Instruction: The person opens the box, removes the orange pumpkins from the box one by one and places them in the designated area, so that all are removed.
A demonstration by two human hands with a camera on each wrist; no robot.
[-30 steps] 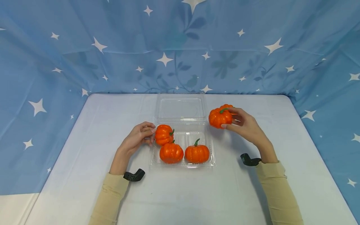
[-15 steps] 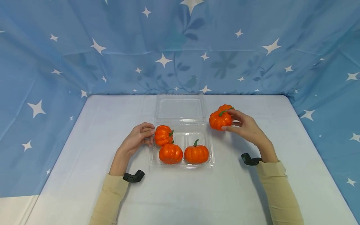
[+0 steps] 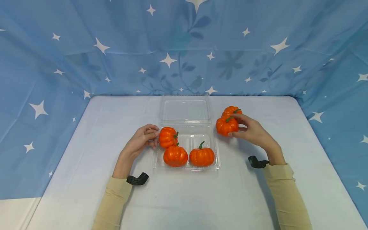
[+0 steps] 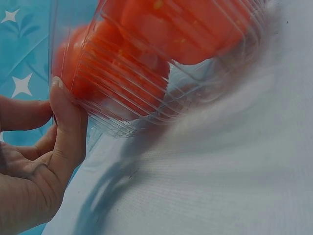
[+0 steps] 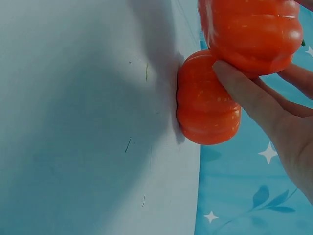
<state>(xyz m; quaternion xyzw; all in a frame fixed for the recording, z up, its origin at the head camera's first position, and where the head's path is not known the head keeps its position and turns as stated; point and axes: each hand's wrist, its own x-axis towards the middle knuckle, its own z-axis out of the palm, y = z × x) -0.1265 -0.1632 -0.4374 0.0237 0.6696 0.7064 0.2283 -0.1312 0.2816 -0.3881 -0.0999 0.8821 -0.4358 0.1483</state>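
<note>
My right hand (image 3: 253, 131) grips a small orange pumpkin (image 3: 226, 126) with a green stem, right of the clear plastic container (image 3: 216, 159). Another pumpkin (image 3: 230, 110) rests on the table just behind it, partly hidden; the right wrist view shows the held pumpkin (image 5: 254, 34) higher than the resting pumpkin (image 5: 208, 105). At the container's left side, my left hand (image 3: 141, 140) pinches its edge, seen closer in the left wrist view, where the hand (image 4: 54, 156) meets the ribbed wall (image 4: 146, 105). Inside sit three pumpkins: back left (image 3: 168, 137), front left (image 3: 175, 156) and front right (image 3: 202, 156).
The container's hinged clear lid (image 3: 185, 110) lies open toward the back of the white table (image 3: 184, 198). A blue curtain (image 3: 123, 38) with white stars hangs behind and on both sides. Each wrist wears a black camera, such as the left one (image 3: 137, 179).
My right hand has brought its pumpkin slightly nearer and to the right, so more of the pumpkin behind shows. The left hand and container have stayed in place.
</note>
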